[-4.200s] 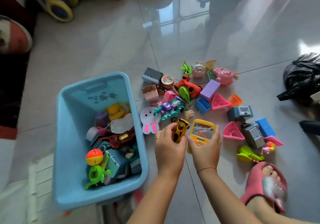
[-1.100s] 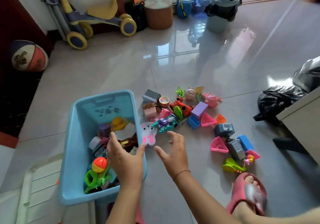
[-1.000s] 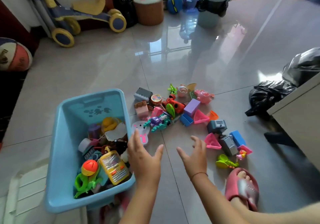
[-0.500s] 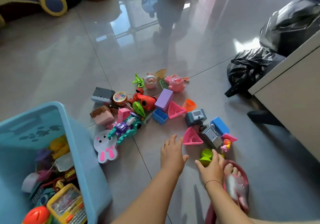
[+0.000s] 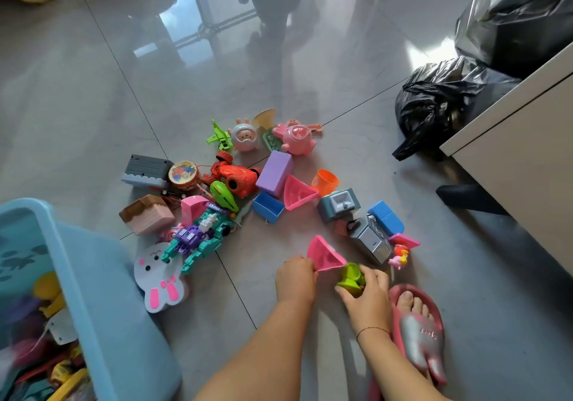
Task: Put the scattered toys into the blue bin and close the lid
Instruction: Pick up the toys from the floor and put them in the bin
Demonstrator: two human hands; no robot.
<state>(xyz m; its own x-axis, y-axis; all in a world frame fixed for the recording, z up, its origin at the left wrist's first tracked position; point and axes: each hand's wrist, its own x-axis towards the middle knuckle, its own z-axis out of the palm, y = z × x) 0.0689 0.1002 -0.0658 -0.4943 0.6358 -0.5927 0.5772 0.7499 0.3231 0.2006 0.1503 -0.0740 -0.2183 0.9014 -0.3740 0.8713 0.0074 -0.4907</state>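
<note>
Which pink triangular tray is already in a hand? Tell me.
The pink triangular tray pinched by the left hand, lifted beside the lime toy. The other pink tray lies untouched by the purple block.

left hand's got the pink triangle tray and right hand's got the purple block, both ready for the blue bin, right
Not quite. The left hand does grip the pink triangle tray, but the right hand holds a green toy. The purple block lies untouched in the pile. The head view shows this.
</note>
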